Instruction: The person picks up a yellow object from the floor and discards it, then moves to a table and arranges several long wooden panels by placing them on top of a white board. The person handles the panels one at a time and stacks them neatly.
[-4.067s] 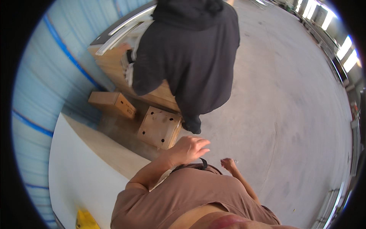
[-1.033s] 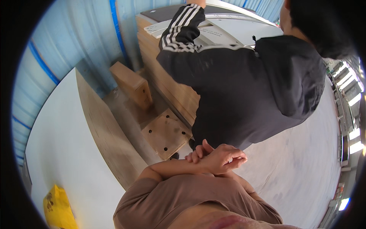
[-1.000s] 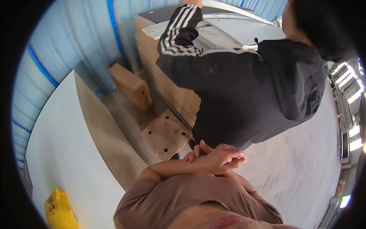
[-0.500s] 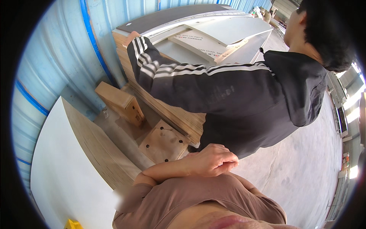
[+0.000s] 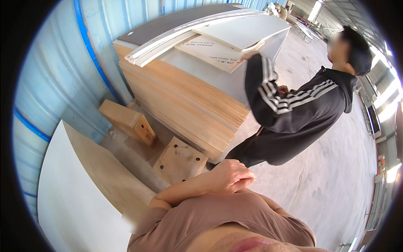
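My left hand (image 5: 235, 175) is held in front of my chest with its fingers curled in. What it holds, if anything, is hidden. My right hand does not show; only a part of my right upper arm is seen. Beyond my hand, a co-worker in a black jacket with white stripes (image 5: 306, 109) stands at the right of a tall stack of boards (image 5: 180, 105). One of the co-worker's hands (image 5: 250, 55) is raised by a printed white panel (image 5: 210, 50) on the stack and is blurred.
A white-topped board stack (image 5: 79, 189) stands close on my left. Between the stacks are a brown carton (image 5: 128, 122) and a flat brown piece with dark holes (image 5: 178, 161). White strips (image 5: 168, 44) and a dark panel (image 5: 176, 23) lie along the blue corrugated wall (image 5: 50, 63).
The co-worker has moved to the right, away from the stack's near end, and the arm has swung from its left corner toward the printed panel. My left hand keeps its pose.
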Available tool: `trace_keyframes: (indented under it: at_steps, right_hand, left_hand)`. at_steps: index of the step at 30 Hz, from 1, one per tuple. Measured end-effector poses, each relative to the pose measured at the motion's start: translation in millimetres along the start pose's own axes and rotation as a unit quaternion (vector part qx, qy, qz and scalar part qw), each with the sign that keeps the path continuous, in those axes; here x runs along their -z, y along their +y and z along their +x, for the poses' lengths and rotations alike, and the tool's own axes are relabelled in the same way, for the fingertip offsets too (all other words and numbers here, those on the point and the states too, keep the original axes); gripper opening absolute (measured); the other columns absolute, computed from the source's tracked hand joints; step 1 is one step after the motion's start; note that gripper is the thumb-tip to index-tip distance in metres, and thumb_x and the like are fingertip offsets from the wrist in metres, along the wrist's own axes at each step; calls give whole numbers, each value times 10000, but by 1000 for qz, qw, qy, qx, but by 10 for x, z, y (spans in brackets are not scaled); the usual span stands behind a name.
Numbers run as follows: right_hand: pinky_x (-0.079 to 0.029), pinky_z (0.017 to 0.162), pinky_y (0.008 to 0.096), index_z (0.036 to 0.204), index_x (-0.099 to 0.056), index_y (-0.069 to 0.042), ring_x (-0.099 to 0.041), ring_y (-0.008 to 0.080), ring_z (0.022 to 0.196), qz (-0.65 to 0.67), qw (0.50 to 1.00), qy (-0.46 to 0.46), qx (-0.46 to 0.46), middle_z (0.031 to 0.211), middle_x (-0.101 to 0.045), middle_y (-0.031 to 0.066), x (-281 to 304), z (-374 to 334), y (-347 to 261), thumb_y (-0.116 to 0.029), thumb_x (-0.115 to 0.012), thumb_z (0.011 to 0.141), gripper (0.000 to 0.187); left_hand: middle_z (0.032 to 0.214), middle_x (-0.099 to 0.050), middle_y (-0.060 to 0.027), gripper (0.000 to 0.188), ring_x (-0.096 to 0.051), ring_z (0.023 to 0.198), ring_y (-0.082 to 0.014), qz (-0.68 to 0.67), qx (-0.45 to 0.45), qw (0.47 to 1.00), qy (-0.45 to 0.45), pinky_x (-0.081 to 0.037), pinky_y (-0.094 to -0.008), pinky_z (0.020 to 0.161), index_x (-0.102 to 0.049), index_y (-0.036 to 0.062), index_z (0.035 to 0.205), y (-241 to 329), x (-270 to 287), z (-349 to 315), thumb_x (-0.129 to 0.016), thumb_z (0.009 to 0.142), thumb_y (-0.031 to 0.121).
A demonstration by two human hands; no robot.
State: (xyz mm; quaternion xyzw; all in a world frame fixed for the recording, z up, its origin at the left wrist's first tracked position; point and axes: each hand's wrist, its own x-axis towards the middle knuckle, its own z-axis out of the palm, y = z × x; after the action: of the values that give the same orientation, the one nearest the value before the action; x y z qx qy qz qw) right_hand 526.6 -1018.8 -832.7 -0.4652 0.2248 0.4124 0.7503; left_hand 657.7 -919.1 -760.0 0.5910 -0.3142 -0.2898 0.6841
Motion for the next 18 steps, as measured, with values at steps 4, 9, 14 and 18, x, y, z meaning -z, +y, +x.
trace_keyframes:
  at_steps: [4, 9, 14, 18]
  right_hand:
    - [-521, 801, 323, 982, -680, -13, -642, 172, 902, -68, 996, 31, -40, 921, -700, 81, 27, 89, 232, -258, -545, 988, 280]
    - [-527, 785, 311, 990, -690, -7, -649, 164, 877, -136, 984, 36, -108, 916, -705, 80, 256, 433, 352, -237, -569, 975, 261]
    - [-532, 784, 315, 984, -704, 14, -672, 167, 876, -121, 977, 104, -143, 930, -724, 79, 604, 731, 270, -226, -621, 940, 258]
    - [-530, 811, 312, 1004, -694, 17, -674, 172, 884, -182, 960, 210, -43, 945, -722, 110, 719, 681, 12, -126, -612, 954, 172]
  left_hand:
    - [750, -667, -92, 48, -642, 693, -295, 12, 51, 999, 4, -493, -392, 630, -660, 62, 884, -136, 130, -240, -683, 867, 101]
    - [759, -670, -91, 68, -635, 672, -255, 43, 113, 991, 60, -490, -343, 602, -682, 33, 921, -468, 528, -289, -683, 878, 85]
    - [765, -681, -109, 78, -652, 655, -241, 74, 148, 979, 123, -499, -323, 569, -680, 17, 899, -812, 862, -197, -674, 901, 95]
    - [775, -672, -113, 76, -652, 648, -220, 64, 204, 969, 124, -498, -307, 556, -667, 9, 913, -1025, 988, -122, -672, 909, 85]
